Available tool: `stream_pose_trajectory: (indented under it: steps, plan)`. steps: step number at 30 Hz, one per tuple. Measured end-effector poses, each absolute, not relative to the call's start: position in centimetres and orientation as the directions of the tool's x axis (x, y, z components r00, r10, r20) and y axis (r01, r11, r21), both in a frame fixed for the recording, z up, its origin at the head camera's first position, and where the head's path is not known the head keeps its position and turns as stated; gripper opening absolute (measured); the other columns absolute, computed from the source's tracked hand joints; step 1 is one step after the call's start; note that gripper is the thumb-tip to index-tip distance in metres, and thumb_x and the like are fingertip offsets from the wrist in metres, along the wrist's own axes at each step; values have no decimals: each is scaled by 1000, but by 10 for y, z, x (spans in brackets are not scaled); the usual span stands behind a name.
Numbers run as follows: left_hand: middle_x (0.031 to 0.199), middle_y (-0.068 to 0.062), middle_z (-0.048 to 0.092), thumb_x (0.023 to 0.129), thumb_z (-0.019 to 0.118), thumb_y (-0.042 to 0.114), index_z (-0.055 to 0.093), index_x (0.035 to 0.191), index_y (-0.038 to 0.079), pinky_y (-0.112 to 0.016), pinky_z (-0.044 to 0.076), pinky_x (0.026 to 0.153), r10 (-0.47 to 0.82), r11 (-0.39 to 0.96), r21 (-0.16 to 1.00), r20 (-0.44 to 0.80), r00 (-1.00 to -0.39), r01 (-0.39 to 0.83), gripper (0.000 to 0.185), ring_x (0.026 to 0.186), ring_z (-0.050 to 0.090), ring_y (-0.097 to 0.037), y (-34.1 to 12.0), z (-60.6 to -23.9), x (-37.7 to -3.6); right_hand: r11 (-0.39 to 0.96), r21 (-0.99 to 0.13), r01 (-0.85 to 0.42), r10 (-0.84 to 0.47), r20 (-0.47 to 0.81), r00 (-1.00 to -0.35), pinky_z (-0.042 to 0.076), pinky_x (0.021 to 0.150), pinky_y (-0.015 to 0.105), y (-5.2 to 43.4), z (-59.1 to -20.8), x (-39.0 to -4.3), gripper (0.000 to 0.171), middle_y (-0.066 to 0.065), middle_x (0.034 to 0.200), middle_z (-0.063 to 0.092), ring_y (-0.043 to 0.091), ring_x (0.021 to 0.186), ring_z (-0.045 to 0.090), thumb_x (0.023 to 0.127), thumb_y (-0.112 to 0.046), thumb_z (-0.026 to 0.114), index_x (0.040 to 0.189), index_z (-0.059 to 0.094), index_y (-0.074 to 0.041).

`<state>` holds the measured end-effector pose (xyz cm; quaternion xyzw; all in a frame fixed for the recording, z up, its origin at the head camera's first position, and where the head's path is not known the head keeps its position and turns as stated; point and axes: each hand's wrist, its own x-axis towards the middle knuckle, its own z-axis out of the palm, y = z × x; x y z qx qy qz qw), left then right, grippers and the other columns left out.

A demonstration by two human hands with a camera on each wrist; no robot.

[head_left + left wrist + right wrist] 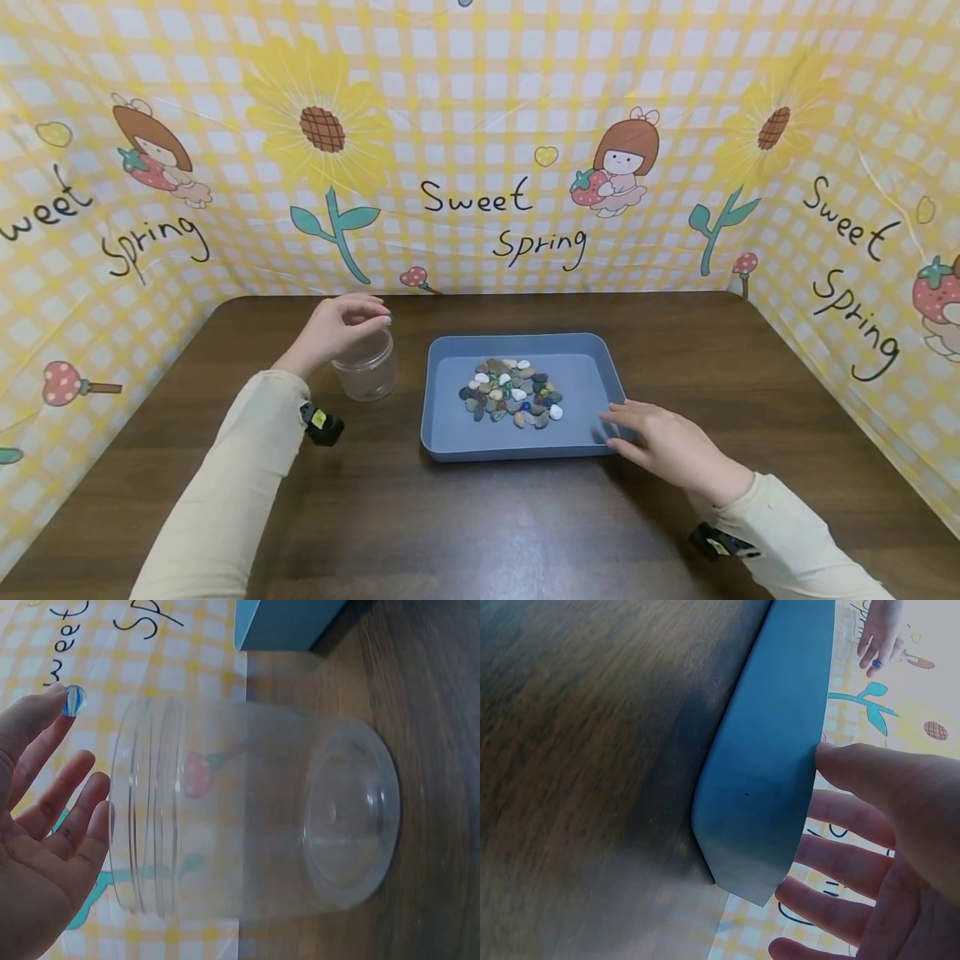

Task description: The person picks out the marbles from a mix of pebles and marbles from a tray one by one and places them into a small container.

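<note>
Left hand (341, 327) pinches a marble (73, 701) (probably hard, smooth and slippery; best gripped across its middle) above the jar (367, 377); right hand (671, 442), fingers spread, at the tray's (450, 429) rim.

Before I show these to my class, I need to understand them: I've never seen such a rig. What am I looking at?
There's no machine, just a person's bare hands. The wide picture is from a head-worn camera; the two close ones are from wrist cameras. On the brown table stand a clear jar and a blue tray with stones and glassy pieces. The left hand pinches a glassy marble near the jar's open top. The right hand is at the tray's near right corner.
</note>
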<state>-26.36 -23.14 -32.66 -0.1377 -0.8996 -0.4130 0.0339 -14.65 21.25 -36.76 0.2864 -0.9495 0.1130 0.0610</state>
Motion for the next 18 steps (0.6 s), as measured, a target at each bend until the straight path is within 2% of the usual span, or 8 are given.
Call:
stream_pose_trajectory:
  steps: [5, 12, 18]
  plan:
    - [134, -16, 53, 88, 63, 32, 65, 111, 2, -46, 44, 101, 190, 624, 739, 170, -967, 253, 38, 121, 52, -33, -242, -330, -262, 813, -184, -553, -529, 164, -833, 49, 90, 47, 212, -366, -146, 35, 15, 124, 62, 33, 119, 56, 88, -25, 63, 119, 64, -9]
    - [134, -18, 51, 87, 63, 36, 63, 114, 3, -49, 44, 99, 150, 642, 741, 131, -980, 197, 43, 119, 54, -37, -253, -335, -258, 815, -183, -550, -527, 161, -834, 49, 90, 47, 212, -366, -145, 35, 15, 124, 62, 33, 119, 56, 88, -25, 63, 119, 64, -9]
    - [132, -17, 52, 87, 64, 36, 65, 111, 2, -49, 42, 101, 131, 645, 737, 152, -980, 201, 42, 121, 52, -36, -255, -338, -257, 814, -179, -553, -529, 166, -832, 49, 90, 47, 212, -367, -145, 35, 15, 124, 62, 33, 119, 56, 88, -25, 64, 119, 65, -9]
